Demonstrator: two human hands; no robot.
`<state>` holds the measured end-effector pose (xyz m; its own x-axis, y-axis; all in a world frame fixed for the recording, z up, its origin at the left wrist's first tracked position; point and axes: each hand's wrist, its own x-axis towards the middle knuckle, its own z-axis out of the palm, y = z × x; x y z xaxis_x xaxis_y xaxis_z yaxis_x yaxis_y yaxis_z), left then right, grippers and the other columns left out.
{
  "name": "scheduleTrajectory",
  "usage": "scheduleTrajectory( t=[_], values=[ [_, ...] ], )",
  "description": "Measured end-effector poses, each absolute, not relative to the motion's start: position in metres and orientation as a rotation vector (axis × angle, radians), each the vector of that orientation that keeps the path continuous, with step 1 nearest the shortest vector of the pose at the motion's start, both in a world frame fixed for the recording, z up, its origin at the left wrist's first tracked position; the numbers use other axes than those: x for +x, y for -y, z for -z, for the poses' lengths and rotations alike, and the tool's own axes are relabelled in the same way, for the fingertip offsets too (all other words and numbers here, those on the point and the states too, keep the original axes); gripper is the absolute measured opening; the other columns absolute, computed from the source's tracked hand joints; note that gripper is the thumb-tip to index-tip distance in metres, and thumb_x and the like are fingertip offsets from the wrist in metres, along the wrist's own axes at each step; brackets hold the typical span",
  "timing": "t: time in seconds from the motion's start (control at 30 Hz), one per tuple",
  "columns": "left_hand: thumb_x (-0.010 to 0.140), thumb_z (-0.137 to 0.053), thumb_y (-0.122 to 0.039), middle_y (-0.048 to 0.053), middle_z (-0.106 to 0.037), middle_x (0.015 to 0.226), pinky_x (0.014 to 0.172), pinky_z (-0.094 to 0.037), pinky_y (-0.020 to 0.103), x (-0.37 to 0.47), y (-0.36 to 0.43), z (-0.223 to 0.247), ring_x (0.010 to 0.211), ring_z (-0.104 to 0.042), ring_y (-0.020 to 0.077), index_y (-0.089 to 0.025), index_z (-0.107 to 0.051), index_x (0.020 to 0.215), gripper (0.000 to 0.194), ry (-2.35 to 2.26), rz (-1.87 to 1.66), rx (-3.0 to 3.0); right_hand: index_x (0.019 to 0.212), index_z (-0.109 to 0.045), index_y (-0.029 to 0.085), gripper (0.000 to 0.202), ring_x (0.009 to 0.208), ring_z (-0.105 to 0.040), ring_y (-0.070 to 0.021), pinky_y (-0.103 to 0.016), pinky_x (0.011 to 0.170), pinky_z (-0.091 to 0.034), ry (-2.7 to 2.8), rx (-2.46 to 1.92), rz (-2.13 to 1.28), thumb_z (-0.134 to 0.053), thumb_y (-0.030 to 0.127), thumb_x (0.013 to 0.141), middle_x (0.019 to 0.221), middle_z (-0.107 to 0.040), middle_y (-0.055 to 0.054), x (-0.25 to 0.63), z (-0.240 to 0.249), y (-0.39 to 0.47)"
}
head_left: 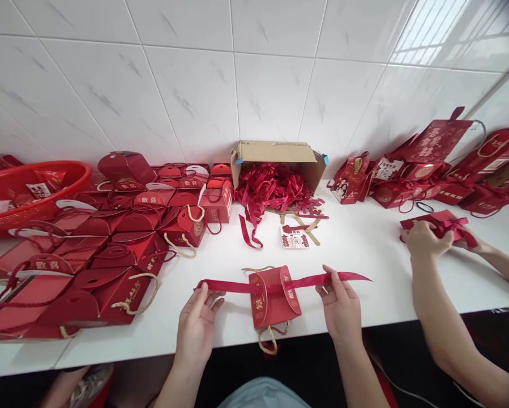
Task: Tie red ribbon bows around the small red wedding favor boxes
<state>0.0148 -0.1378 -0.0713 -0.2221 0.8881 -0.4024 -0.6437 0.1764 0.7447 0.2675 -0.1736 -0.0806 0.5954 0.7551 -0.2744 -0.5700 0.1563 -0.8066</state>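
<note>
Red box (275,309), 1, on the white table (220,249), rope handles (269,343) at its near edge. Ribbon (309,281), 1, red, across its top. Left hand (197,328) and right hand (342,311), 2, fingers pinching the ribbon either side. Carton (275,152) of ribbons (275,187), 1, behind.

In front of me stands a wall (275,85) of glossy, grey-veined white tiles, with window light reflected at upper right. To my left, a red plastic basket (86,175) holds a red packet (54,180). A small black loop (426,211) lies to my right. Below the tabletop, I see a shoe (92,386) at left and a pale cable (401,389) at right.
</note>
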Motion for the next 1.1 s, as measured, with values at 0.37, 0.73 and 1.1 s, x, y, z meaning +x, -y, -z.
scheduleTrajectory(
  t=[0.37,0.73,1.1],
  values=[
    [0.065,-0.080,-0.030,-0.007,-0.063,0.070,0.066,-0.050,0.026,-0.003,0.136,0.062,0.065,-0.060,0.0095,-0.019,-0.060,0.072,0.024,-1.081,-1.786,0.193,0.081,-0.074,0.014,0.030,0.065,-0.059,-0.0123,-0.036,0.076,-0.054,0.451,-1.197,-0.799,-0.073,0.044,0.075,0.097,-0.072,-0.010,0.264,0.079,0.183],
    [0.065,-0.080,-0.023,-0.002,-0.068,0.077,0.066,-0.051,0.027,0.004,0.119,0.009,0.070,-0.061,0.0124,-0.018,-0.063,0.068,0.018,-1.009,-2.024,0.746,0.089,-0.075,0.016,0.025,0.063,-0.067,-0.0182,-0.030,0.057,-0.054,0.718,-1.247,-0.360,-0.075,0.036,0.074,0.073,-0.073,-0.007,0.266,0.031,0.174],
    [0.062,-0.083,-0.024,-0.003,-0.071,0.073,0.073,-0.056,0.030,0.020,0.115,-0.008,0.073,-0.067,0.0144,-0.020,-0.070,0.070,0.015,-0.861,-1.972,0.872,0.087,-0.076,0.020,0.014,0.073,-0.067,-0.0197,-0.031,0.061,-0.054,0.949,-1.065,-0.250,-0.067,0.030,0.081,0.080,-0.072,-0.006,0.271,0.004,0.166]
  ],
)
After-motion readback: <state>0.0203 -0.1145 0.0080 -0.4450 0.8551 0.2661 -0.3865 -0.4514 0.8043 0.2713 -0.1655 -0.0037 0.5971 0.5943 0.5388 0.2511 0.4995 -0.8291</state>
